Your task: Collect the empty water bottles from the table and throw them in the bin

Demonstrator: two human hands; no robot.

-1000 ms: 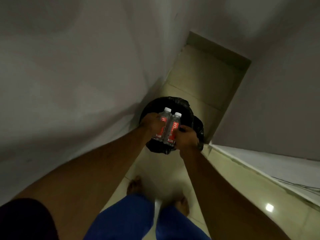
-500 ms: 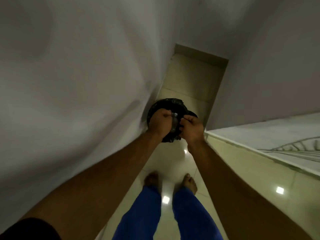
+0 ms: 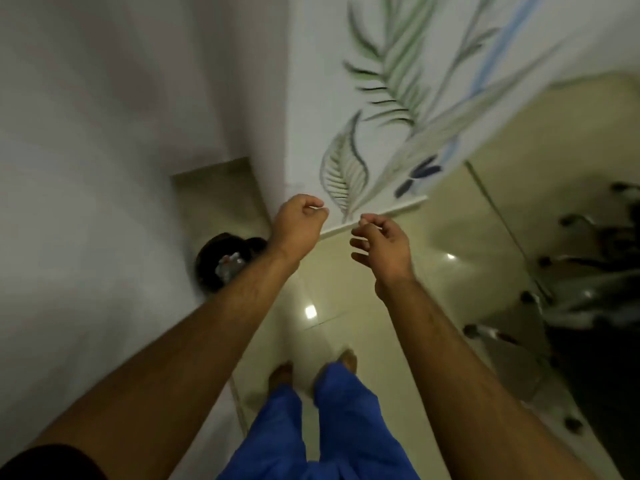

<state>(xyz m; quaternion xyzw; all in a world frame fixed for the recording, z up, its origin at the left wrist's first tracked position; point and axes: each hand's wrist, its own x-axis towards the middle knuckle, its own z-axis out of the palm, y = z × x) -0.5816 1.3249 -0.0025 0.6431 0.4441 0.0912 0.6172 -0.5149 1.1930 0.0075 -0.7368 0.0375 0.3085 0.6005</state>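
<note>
Fingers of both hands hang loosely curled and hold nothing. The left hand is raised in front of a white wall, its fingertips bent inward toward the palm. The right hand floats just beside it, thumb and fingers relaxed and slightly spread, gripping nothing.

Half a second ago both hands were pressed together over the bin, and a second ago each held a clear bottle with a red label above the bin's mouth. Now the hands are empty and have lifted up and away from the bin, and the view has swung to show a wall painted with green leaves.

The bin is dark and round, lined with a black bag, standing on the pale tiled floor against the white wall. It sits below the left forearm, which crosses in front of its near edge. Inside the bin lie the water bottles, seen only as a pale, blurred, shiny patch (too smeared to tell which way their long axes run or where the caps point). No label writing can be read in this frame.

Beyond the bin, away from the wall, the person's bare feet and blue trousers stand on the tiles.
</note>
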